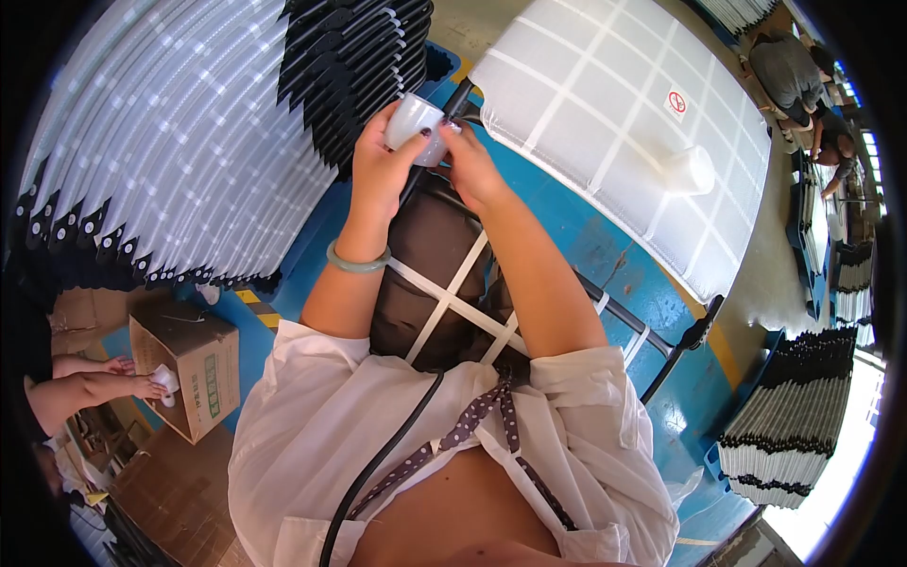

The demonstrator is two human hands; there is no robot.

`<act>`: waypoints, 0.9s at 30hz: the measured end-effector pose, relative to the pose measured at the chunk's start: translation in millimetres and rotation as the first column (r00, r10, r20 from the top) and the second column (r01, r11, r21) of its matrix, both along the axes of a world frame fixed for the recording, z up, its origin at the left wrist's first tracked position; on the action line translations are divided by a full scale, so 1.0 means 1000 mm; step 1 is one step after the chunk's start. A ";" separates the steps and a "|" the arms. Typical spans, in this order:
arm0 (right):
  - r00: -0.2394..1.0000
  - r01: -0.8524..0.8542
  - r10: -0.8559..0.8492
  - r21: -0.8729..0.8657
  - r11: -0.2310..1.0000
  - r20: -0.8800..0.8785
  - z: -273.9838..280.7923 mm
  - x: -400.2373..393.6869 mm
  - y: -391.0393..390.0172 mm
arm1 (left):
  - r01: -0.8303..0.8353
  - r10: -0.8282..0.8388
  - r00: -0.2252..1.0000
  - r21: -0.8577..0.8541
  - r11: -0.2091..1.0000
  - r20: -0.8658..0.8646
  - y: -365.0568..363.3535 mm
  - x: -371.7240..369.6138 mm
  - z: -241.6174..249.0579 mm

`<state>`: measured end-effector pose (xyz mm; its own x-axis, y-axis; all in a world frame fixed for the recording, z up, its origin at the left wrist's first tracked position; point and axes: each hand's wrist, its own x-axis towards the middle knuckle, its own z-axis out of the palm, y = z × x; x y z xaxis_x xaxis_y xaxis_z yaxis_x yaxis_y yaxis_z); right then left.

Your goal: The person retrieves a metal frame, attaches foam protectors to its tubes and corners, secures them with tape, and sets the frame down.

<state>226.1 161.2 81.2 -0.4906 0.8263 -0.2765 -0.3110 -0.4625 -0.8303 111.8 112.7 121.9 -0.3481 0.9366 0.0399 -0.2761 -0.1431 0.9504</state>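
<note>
Both hands grip a small white roll (413,117), perhaps plastic film or tape; its exact kind I cannot make out. My left hand (384,163) wraps around its left side, thumb across the front. My right hand (470,166) pinches its right side, fingertips close to the left thumb. Just behind the hands runs a black tube (457,97). Below them, white straps (452,299) cross over dark fabric between my forearms. To the right, a white fabric panel (576,85) with a grid of lighter bands carries a second white roll (691,170).
A tall stack of white panels with black ends (189,132) fills the left. Another person's hands (137,380) reach to an open cardboard box (210,383) at lower left. More stacked panels (789,416) stand at right. Two people (792,80) bend over at upper right.
</note>
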 end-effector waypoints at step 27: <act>0.976 0.104 -0.096 -0.027 0.994 0.195 0.024 0.032 -0.028 | -0.123 0.146 0.971 0.129 0.984 -0.189 -0.013 -0.010 -0.036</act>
